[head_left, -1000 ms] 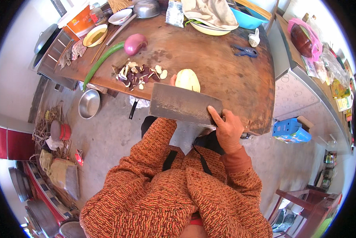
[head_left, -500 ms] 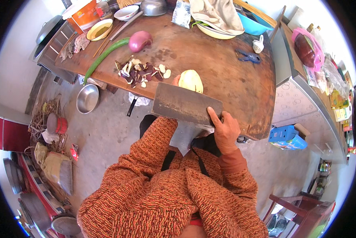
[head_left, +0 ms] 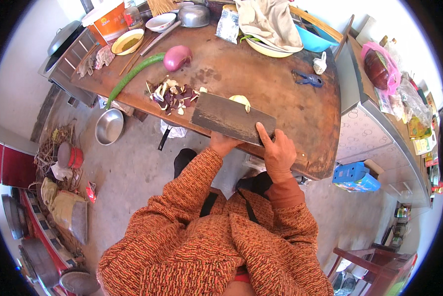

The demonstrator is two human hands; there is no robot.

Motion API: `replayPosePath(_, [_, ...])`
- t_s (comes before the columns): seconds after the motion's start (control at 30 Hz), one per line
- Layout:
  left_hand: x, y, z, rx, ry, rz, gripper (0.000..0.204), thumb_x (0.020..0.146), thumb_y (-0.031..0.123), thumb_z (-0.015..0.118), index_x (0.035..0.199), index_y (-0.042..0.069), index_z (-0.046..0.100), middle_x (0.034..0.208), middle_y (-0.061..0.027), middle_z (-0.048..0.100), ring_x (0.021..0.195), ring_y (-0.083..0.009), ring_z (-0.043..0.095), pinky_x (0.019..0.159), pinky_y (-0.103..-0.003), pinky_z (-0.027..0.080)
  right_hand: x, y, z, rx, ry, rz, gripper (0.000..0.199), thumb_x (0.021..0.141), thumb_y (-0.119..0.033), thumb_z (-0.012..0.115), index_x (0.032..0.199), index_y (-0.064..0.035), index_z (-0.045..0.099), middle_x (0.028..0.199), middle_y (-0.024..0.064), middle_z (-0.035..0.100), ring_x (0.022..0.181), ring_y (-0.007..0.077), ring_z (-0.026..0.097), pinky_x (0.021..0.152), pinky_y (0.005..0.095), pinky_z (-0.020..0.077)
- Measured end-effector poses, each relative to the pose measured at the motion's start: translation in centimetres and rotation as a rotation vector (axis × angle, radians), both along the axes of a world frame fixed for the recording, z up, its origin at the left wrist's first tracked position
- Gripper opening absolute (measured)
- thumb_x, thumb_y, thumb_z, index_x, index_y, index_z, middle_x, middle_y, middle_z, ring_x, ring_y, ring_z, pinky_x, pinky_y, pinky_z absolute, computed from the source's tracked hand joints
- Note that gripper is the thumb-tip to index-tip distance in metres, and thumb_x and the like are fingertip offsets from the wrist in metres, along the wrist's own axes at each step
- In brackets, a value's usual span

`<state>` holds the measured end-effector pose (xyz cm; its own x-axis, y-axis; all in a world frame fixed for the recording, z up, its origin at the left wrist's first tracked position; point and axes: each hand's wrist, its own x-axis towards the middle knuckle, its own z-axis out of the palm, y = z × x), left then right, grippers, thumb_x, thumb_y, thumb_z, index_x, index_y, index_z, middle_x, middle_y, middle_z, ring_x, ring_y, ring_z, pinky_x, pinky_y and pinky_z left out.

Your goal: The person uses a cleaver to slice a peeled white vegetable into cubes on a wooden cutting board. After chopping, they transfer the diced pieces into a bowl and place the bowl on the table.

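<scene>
A broad, dark-bladed cleaver (head_left: 231, 117) is gripped by my right hand (head_left: 280, 152), the index finger laid along the blade's upper face. Beneath the blade lies a pale, peeled vegetable (head_left: 240, 101), perhaps an eggplant; only its far end shows past the edge. My left hand (head_left: 224, 143) reaches under the cleaver from the near side, its fingers hidden by the blade. Left of the cleaver is a heap of dark purple and cream peelings (head_left: 174, 97). Beyond them rest a whole purple eggplant (head_left: 177, 58) and a long green cucumber-like vegetable (head_left: 135, 79).
The wooden table (head_left: 276, 84) holds blue-handled shears (head_left: 307, 79), garlic (head_left: 320, 64), a cloth-covered basin (head_left: 271, 48) and a yellow bowl (head_left: 128, 42) toward its far side. A metal basin (head_left: 109, 127) sits on the floor at left. A cabinet (head_left: 367, 128) stands on the right.
The cleaver now covers most of the pale vegetable, which showed more fully before. My left hand has drawn nearer to me, and its fingers are now out of sight under the blade.
</scene>
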<state>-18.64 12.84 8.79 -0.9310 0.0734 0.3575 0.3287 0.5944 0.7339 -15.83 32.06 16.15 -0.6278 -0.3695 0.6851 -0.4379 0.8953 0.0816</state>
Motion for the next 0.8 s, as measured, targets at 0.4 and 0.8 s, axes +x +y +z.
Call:
replayPosePath(0.4, [0.0,-0.7,-1.6,0.762,-0.043,-0.109,0.072,0.089,0.037,0.061,0.146,0.009,0.028,0.148,-0.014,0.03,0.136,-0.0304,0.031,0.112,-0.045,0.025,2.7,1.2,2.0,-0.139,-0.057,0.091,0.056,0.073,-0.003,0.059,0.121,-0.0311,0.064,0.078,0.0034,0.048,0.064,0.0194,0.051,0.056,0.031,0.0402])
replayPosePath(0.8, [0.4,0.4,-1.4,-0.185,0.188,0.143,0.044,0.089,0.03,0.06,0.127,0.007,0.054,0.126,-0.0129,0.054,0.117,-0.0287,0.051,0.102,-0.043,0.039,2.7,2.3,2.7,-0.156,-0.043,0.003,0.063,0.066,0.004,0.063,0.118,-0.0305,0.067,0.082,0.0042,0.053,0.067,0.0225,0.054,0.057,0.0334,0.0444])
